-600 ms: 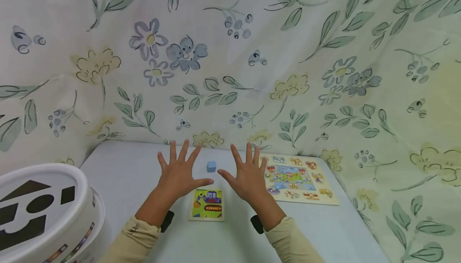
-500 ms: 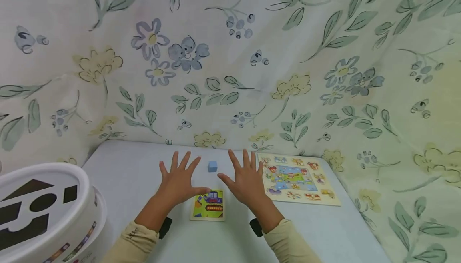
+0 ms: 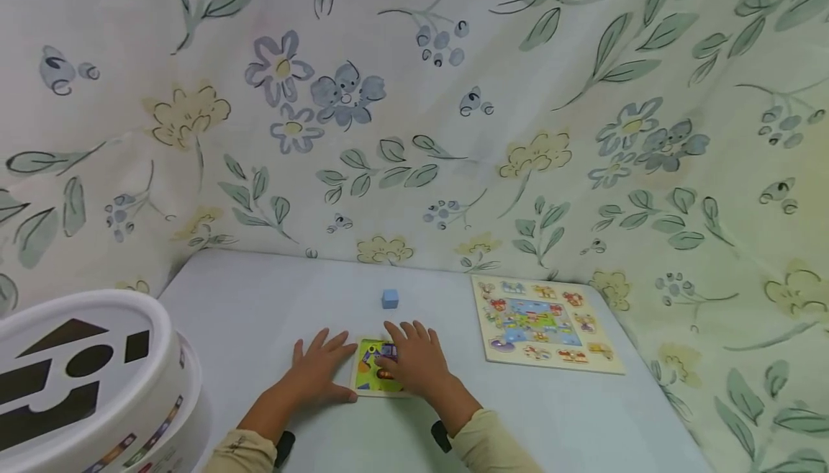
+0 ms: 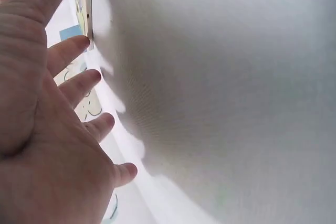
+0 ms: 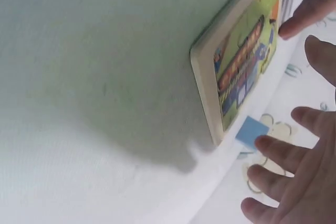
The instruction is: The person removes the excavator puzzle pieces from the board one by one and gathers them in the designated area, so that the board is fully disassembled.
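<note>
A small square wooden picture puzzle (image 3: 370,374) with a digger on a green ground lies on the table. Just to its left is my left hand (image 3: 317,372), fingers spread, with index finger and thumb tips close to its left edge. My right hand (image 3: 419,363) hovers over the puzzle's right part and hides some of the picture. From the right wrist, the puzzle (image 5: 244,61) shows flat on the table, the right hand's loosely spread fingers (image 5: 281,153) beyond it. In the left wrist view the left hand (image 4: 58,108) has extended fingers near the puzzle's edge (image 4: 88,11).
Behind the puzzle stands a small blue cube (image 3: 390,299). A larger wooden puzzle board (image 3: 550,358) lies at the right rear. On the left is a round white bucket (image 3: 155,386) whose lid has shaped holes. Flowered cloth (image 3: 414,113) hangs behind the table.
Both hands have come down and nearer from their raised, spread pose to the small puzzle. The right hand has moved over it, the left beside it. The view has shifted slightly.
</note>
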The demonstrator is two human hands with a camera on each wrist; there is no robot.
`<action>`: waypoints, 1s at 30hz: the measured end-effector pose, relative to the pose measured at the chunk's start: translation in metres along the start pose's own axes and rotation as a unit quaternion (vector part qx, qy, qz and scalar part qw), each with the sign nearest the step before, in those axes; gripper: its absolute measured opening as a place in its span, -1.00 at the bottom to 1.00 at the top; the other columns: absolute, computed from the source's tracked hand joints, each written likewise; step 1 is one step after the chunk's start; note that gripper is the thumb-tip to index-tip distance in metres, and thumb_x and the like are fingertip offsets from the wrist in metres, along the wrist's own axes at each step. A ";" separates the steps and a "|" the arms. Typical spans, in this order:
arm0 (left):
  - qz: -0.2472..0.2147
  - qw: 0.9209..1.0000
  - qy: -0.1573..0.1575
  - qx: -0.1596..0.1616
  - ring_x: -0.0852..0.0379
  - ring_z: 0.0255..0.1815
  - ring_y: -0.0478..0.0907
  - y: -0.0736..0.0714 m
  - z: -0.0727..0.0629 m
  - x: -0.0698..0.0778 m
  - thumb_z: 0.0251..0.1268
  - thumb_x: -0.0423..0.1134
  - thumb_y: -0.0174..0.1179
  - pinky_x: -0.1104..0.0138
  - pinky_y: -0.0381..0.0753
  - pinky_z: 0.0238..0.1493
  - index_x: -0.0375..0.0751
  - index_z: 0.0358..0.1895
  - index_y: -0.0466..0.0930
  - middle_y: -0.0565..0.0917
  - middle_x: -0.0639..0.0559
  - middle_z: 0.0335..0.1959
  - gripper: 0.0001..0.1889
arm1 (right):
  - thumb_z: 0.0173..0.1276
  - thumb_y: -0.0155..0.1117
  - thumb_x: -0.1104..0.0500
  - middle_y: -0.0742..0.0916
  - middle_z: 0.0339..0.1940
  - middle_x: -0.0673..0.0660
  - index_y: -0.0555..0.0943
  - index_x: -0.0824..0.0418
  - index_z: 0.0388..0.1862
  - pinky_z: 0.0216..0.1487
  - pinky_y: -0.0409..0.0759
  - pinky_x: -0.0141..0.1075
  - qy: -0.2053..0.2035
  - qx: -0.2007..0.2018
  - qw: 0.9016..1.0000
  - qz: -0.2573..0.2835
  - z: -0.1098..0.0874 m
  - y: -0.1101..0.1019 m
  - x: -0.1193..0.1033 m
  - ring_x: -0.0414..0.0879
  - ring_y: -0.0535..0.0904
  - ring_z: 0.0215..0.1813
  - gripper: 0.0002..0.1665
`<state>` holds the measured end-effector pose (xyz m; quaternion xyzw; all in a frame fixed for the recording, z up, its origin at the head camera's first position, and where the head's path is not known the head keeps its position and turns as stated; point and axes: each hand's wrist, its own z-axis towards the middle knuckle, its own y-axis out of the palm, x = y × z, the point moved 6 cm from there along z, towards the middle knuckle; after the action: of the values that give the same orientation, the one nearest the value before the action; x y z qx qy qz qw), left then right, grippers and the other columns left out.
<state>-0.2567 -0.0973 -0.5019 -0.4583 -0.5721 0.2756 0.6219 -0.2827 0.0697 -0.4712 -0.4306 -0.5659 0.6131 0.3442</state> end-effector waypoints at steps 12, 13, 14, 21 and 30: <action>-0.015 0.999 0.036 -0.030 -0.21 0.51 0.10 -0.001 0.002 0.006 -0.08 0.10 0.49 -0.41 -0.08 0.32 -0.16 0.32 0.46 0.35 -0.01 0.45 -0.17 | 0.42 0.13 -0.19 0.55 0.34 0.02 0.29 -0.04 0.47 0.42 0.23 0.13 -0.027 -0.021 0.999 -0.012 0.005 0.008 -0.014 0.07 0.34 0.44 -0.30; -0.014 0.999 0.037 -0.034 -0.20 0.51 0.11 -0.002 0.003 0.007 -0.07 0.09 0.49 -0.41 -0.06 0.32 -0.17 0.32 0.45 0.35 -0.01 0.44 -0.17 | 0.42 0.14 -0.16 0.57 0.33 0.02 0.30 -0.03 0.46 0.41 0.25 0.12 -0.033 -0.016 0.999 -0.015 0.005 0.008 -0.015 0.06 0.35 0.43 -0.32; -0.014 0.998 0.037 -0.039 -0.19 0.51 0.12 -0.001 0.003 0.008 -0.06 0.08 0.48 -0.40 -0.05 0.33 -0.17 0.32 0.45 0.35 0.00 0.45 -0.18 | 0.42 0.15 -0.14 0.58 0.31 0.01 0.31 -0.03 0.46 0.40 0.26 0.11 -0.039 -0.010 0.999 -0.017 0.006 0.008 -0.016 0.05 0.37 0.41 -0.33; 0.002 0.998 0.042 -0.041 -0.12 0.49 0.17 -0.004 0.005 0.010 -0.05 0.04 0.50 -0.36 0.05 0.33 -0.18 0.30 0.47 0.38 0.01 0.42 -0.21 | 0.36 0.28 -0.04 0.65 0.22 -0.06 0.37 -0.03 0.41 0.39 0.27 0.08 -0.053 0.007 0.999 0.002 0.013 0.011 -0.020 0.00 0.45 0.34 -0.34; 0.029 0.996 0.075 -0.022 -0.13 0.43 0.28 -0.010 0.003 0.017 -0.08 0.05 0.50 -0.35 0.09 0.32 0.01 0.04 0.62 0.50 -0.04 0.33 -0.46 | 0.21 0.44 -0.03 0.71 0.09 -0.05 0.53 0.01 0.24 0.35 0.33 0.01 -0.037 -0.001 0.999 0.019 0.026 0.006 -0.019 -0.03 0.54 0.20 -0.39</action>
<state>-0.2584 -0.0861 -0.4854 -0.5082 -0.5159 0.2457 0.6444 -0.2984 0.0410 -0.4752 -0.4188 -0.5703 0.6347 0.3107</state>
